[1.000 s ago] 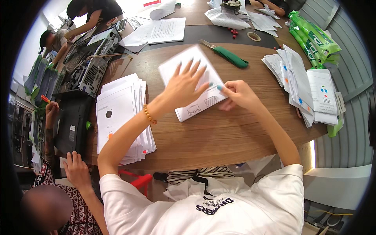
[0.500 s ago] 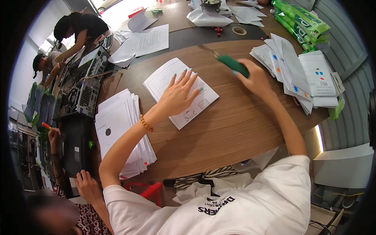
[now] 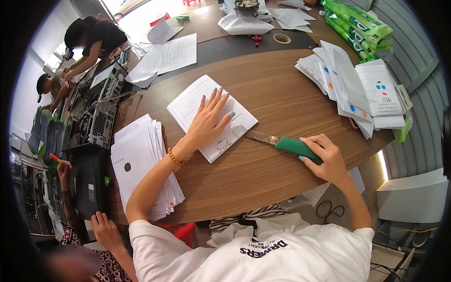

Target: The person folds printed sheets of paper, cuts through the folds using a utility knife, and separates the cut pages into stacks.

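Fingers stretched and slightly apart, my left hand (image 3: 206,123) presses on a folded white printed booklet (image 3: 183,102) lying at an angle on the wooden table (image 3: 282,94). My right hand (image 3: 329,160) grips the green handle of a knife (image 3: 297,146), whose stained blade lies low at the booklet's lower right edge. A pile of loose printed sheets (image 3: 136,176) sits just beside my left forearm.
Computer cases (image 3: 101,124) line the left, where a co-worker's hand (image 3: 105,230) rests and two people bend over work farther back. Folded printed papers (image 3: 338,84) and green plastic packs (image 3: 357,26) are at the right. A tape roll (image 3: 282,38) and more papers lie at the back.
My right hand let go of the booklet, picked up the knife from farther back and brought it down to the booklet's edge. The booklet and my left hand shifted left and toward me.
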Demonstrator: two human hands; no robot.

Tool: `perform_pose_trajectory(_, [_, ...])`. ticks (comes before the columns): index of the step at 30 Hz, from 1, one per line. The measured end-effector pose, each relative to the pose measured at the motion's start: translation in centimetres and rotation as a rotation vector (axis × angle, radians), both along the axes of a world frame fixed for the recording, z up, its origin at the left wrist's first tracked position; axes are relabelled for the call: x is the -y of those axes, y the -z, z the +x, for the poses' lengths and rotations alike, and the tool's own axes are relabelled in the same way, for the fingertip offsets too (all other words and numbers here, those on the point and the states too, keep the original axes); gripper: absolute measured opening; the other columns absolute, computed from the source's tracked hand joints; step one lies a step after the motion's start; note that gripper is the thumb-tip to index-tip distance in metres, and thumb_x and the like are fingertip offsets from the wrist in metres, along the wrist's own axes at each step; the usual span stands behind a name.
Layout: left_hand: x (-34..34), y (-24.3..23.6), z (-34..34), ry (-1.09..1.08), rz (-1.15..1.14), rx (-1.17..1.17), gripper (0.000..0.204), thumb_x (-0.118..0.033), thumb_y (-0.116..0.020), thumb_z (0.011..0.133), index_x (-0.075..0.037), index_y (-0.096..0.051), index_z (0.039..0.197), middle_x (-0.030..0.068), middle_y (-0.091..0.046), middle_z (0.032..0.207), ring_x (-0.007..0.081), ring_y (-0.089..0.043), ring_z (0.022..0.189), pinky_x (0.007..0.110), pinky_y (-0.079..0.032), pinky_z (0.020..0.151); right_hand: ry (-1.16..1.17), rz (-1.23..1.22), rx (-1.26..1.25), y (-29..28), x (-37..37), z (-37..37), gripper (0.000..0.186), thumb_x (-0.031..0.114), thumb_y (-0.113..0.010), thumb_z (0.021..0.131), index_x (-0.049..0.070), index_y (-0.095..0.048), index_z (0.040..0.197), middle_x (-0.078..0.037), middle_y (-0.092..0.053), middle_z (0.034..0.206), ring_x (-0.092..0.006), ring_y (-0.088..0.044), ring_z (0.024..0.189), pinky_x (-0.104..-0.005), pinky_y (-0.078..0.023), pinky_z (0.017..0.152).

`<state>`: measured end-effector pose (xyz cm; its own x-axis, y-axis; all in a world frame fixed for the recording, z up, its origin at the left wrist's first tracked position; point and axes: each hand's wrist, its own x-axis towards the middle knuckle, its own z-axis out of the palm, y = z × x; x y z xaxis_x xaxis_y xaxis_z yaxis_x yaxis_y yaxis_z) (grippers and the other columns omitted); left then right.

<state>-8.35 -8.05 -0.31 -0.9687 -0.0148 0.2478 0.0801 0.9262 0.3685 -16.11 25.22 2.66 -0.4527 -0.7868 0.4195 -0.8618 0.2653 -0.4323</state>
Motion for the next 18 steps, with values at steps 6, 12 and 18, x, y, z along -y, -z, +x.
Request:
perform_pose_trajectory(6, [-0.2, 0.4, 0.2, -0.012, -0.079, -0.013, 0.067, -0.041, -0.045, 0.09, 0.004, -0.027, 0.137, 0.0244, -0.021, 0.144, 0.0344, -0.014, 0.136, 0.045, -0.008, 0.111, 0.002, -0.029, 0.005, 0.5, 0.9, -0.2, 0.041, 0.008, -0.07, 0.069, 0.0, -0.059, 0.107, -0.01, -0.058, 0.095, -0.0249, -0.057, 0.083, -0.0338, -0.049, 0.068])
perform_pose_trajectory(12, [-0.2, 1.3, 0.3, 0.004, -0.183, 0.009, 0.08, -0.048, -0.045, 0.087, 0.011, -0.022, 0.135, 0.0295, -0.019, 0.142, 0.0388, -0.013, 0.135, 0.046, -0.008, 0.111, 0.094, -0.041, -0.044, 1.0, 1.4, -0.6, 0.042, 0.008, -0.069, 0.07, 0.0, -0.059, 0.109, -0.01, -0.058, 0.095, -0.0249, -0.056, 0.083, -0.0335, -0.048, 0.068])
perform_pose_trajectory(18, [-0.6, 1.7, 0.9, -0.122, -0.322, -0.049, 0.092, -0.056, -0.047, 0.083, 0.018, -0.023, 0.131, 0.0372, -0.018, 0.138, 0.0455, -0.013, 0.133, 0.052, -0.01, 0.108, 0.123, -0.005, -0.076, 1.0, 1.5, -0.6, 0.042, 0.009, -0.07, 0.07, 0.001, -0.059, 0.109, -0.01, -0.056, 0.092, -0.0242, -0.054, 0.08, -0.0328, -0.047, 0.068])
